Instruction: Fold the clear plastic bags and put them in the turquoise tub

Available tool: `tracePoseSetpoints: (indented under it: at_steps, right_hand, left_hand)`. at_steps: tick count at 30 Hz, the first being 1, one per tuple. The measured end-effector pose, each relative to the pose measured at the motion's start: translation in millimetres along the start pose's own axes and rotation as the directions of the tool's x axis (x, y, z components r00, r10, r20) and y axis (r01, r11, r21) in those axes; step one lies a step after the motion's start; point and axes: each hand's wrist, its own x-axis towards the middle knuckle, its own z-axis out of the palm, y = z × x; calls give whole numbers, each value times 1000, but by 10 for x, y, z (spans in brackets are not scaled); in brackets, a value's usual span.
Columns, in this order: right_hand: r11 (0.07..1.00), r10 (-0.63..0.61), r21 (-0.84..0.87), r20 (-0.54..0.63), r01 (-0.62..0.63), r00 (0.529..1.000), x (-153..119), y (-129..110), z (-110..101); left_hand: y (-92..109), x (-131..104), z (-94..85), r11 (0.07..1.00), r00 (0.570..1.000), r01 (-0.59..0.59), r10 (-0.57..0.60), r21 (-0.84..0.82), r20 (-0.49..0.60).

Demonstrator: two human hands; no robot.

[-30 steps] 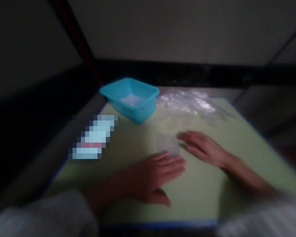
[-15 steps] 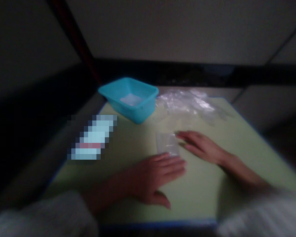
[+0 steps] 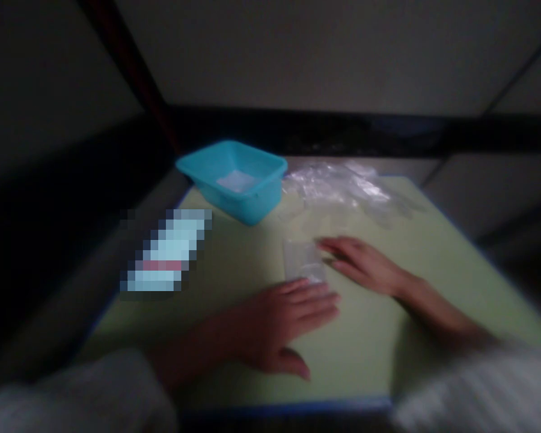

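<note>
A small clear plastic bag (image 3: pixel 301 258) lies flat on the yellow-green tabletop (image 3: pixel 234 264). My left hand (image 3: pixel 293 313) rests over the bag's near edge, palm down, with the fingers stretched out and the thumb apart. On the bag's right side, my right hand (image 3: pixel 360 261) lies low on the table. Its fingertips touch or nearly touch the far right corner, and its fingers are extended with a gap below the index finger. The bag's near edge is hidden under my left fingers. The picture is dark and somewhat blurred.
A turquoise plastic basin (image 3: pixel 252 207) stands at the back left with a whitish flat item (image 3: pixel 237 180) inside. Right of it lies a heap of clear plastic bags (image 3: pixel 342 186). A pixelated bright object (image 3: pixel 169 249) is at the left table edge. A wall (image 3: pixel 320 54) rises behind.
Both hands keep nearly the same pose around the bag. The whole view has shifted slightly, and the glints on the bag look a little different.
</note>
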Motion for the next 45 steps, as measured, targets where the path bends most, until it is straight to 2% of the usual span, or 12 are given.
tracePoseSetpoints:
  at_steps: [11,20,29,45]
  right_hand:
    - [1000,-10,-8,2,10,1000,5,-20,7]
    - [997,-72,-35,-122,68,990,-58,-79,-74]
    - [995,-56,-84,-37,53,998,-34,-66,-39]
    - [997,-58,-56,-25,56,998,6,-64,2]
  left_hand:
    - [-11,-18,9,1000,999,23,-24,20,26]
    - [5,-18,3,1000,1000,30,-30,9,3]
    - [6,-16,5,999,999,32,-32,6,10]
    - [8,-7,-2,1000,1000,25,-25,5,-12]
